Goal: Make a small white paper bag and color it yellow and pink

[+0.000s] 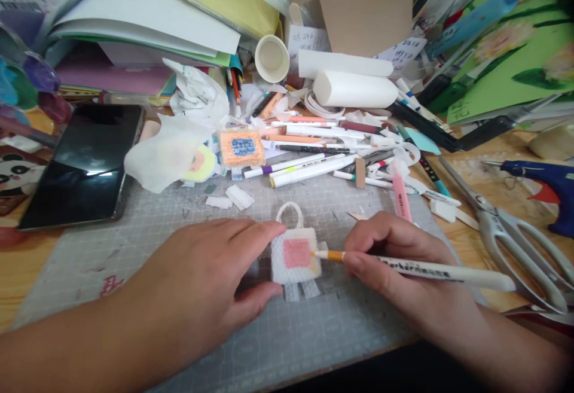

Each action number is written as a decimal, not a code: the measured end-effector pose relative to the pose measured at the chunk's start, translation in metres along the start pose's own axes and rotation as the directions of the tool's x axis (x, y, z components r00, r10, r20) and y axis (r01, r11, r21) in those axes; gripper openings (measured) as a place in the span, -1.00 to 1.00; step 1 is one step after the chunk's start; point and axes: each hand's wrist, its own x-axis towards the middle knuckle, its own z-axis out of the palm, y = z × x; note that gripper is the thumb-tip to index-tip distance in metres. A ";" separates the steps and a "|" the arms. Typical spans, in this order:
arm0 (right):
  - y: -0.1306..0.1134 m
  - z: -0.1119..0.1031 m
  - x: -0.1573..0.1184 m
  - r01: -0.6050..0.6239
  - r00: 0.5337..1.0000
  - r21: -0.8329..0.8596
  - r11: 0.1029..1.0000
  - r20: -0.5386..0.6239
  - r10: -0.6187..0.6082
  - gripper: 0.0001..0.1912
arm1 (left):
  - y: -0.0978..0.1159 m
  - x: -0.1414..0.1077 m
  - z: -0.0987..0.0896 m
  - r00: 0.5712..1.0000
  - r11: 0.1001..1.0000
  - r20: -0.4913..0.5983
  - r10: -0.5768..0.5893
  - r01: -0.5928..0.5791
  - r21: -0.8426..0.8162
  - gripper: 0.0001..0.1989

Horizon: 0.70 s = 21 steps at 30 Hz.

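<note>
A small white textured craft piece (277,268), shaped like a bag with a loop on top, lies on the grey cutting mat (188,357). Its middle carries a pink rectangle, and a patch of yellow-orange colours its lower right. My left hand (219,267) steadies it at the left edge, index finger at the top corner and thumb at the bottom. Pinched in my right hand (399,261) is a white marker (430,268) with a yellow-orange tip end, which touches the piece's right side. Short strips of translucent material (301,290) stick out beneath the piece.
Behind lie many pens (309,168) and an orange-and-blue craft piece (242,148). A black phone (85,165) is at left. Scissors (506,231) and a blue glue gun (533,180) sit at right. A paper cup (272,59) and white rolls (354,88) stand farther back.
</note>
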 end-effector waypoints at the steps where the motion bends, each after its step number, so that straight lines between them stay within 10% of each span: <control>1: 0.000 0.000 0.000 -0.004 1.000 -0.009 1.000 -0.023 0.004 -0.85 | 0.000 0.000 0.000 1.000 1.000 -0.003 0.004 -0.004 -0.002 -0.56; 21: 0.002 0.001 0.002 -0.035 0.999 0.034 0.999 -0.002 0.035 -0.84 | -0.004 -0.003 0.001 0.999 0.999 0.008 0.038 -0.038 0.011 -0.56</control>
